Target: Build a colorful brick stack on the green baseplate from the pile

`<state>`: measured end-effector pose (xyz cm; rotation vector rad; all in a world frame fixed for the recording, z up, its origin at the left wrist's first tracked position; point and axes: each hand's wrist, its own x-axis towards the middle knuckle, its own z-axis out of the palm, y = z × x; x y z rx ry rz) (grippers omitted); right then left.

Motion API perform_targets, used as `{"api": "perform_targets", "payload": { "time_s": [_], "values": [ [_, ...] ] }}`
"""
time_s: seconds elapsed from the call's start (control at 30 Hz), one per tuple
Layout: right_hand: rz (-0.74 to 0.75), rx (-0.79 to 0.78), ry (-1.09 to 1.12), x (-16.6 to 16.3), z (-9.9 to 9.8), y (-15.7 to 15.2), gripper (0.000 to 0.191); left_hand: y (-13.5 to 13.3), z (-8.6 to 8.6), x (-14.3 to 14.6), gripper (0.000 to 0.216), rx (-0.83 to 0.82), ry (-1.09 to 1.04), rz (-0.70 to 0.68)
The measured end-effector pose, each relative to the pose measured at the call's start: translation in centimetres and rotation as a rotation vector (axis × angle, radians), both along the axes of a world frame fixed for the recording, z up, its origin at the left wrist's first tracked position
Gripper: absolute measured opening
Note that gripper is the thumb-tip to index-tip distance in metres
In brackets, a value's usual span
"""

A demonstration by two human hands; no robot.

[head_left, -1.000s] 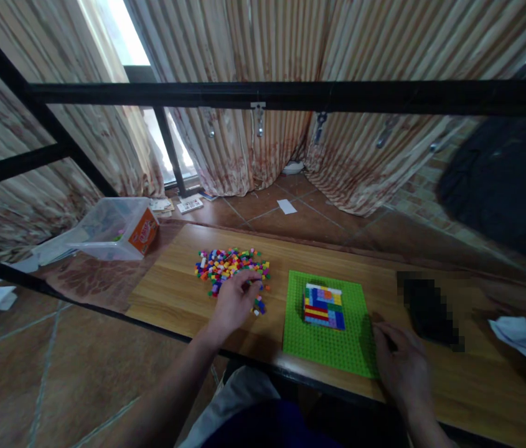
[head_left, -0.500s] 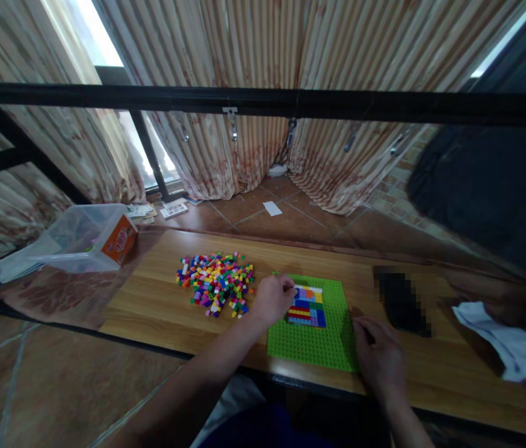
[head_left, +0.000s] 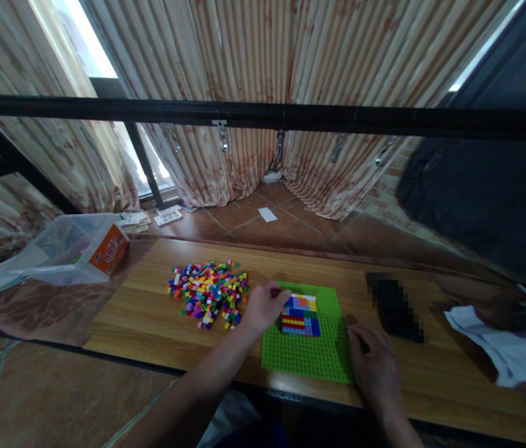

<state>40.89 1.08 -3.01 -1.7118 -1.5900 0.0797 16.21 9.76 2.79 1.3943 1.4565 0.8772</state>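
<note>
A green studded baseplate (head_left: 304,363) lies on the wooden table. Low rows of coloured toy bricks (head_left: 300,315), in blue, red, yellow, orange and white, form a block on its upper middle. My left hand (head_left: 265,306) reaches over the plate's left edge, thumb and finger pinched at the upper left corner of that block. A bit of blue brick shows at the fingertips; the rest is hidden. At the plate's right edge, my right hand (head_left: 375,358) has its fingers curled and its fingertips against the rim. Left of the plate spreads a loose pile of small bricks (head_left: 209,289).
A black pixelated object (head_left: 396,308) and crumpled white paper (head_left: 496,345) lie on the table (head_left: 136,317) to the right. Beyond its left end stands a clear plastic bin (head_left: 71,249) with an orange label. A dark rail (head_left: 253,115) crosses before the curtains.
The whole view has shifted a little, so the table appears lower and further left. Both hands keep nearly the same places at the baseplate, the left still pinching at the block's corner.
</note>
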Motion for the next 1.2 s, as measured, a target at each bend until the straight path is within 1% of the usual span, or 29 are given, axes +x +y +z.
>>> {"api": "perform_targets", "payload": {
  "time_s": [0.1, 0.17, 0.33, 0.43, 0.53, 0.73, 0.87, 1.0, 1.1, 1.2],
  "values": [
    [-0.001, -0.015, 0.000, 0.0, 0.1, 0.0, 0.042, -0.2, -0.1, -0.2, 0.023, -0.095, -0.127, -0.016],
    [-0.001, -0.017, -0.009, 0.0, 0.1, -0.1, 0.042, -0.2, -0.4, -0.2, 0.023, -0.120, -0.161, -0.011],
    [0.004, 0.004, -0.022, 0.0, -0.1, -0.1, 0.039, -0.1, -1.5, -0.2, 0.012, -0.087, -0.177, -0.004],
    [0.005, 0.013, -0.030, 0.0, -0.1, -0.1, 0.037, 0.0, -2.1, -0.2, 0.013, -0.079, -0.173, -0.010],
    [0.011, 0.012, -0.032, 0.0, 0.0, -0.1, 0.037, 0.0, -2.2, -0.2, 0.015, -0.072, -0.144, -0.007],
    [-0.008, 0.006, -0.037, -0.2, 0.3, -0.1, 0.038, -0.1, -1.8, 0.3, 0.010, -0.025, 0.006, 0.034],
    [-0.007, 0.005, -0.058, -0.2, 0.2, 0.0, 0.041, -0.2, -1.6, 0.8, 0.006, -0.018, 0.048, 0.060],
    [0.006, -0.002, -0.071, 0.1, 0.1, 0.1, 0.046, -0.2, -1.4, 0.8, 0.009, -0.018, 0.069, 0.057],
    [0.015, -0.013, -0.084, 0.3, 0.0, 0.1, 0.048, -0.4, -0.8, 0.7, 0.012, -0.018, 0.110, 0.037],
    [0.043, -0.015, -0.096, 0.7, -0.2, 0.1, 0.049, -1.1, 0.1, 0.8, 0.017, -0.013, 0.174, 0.060]
  ]
}}
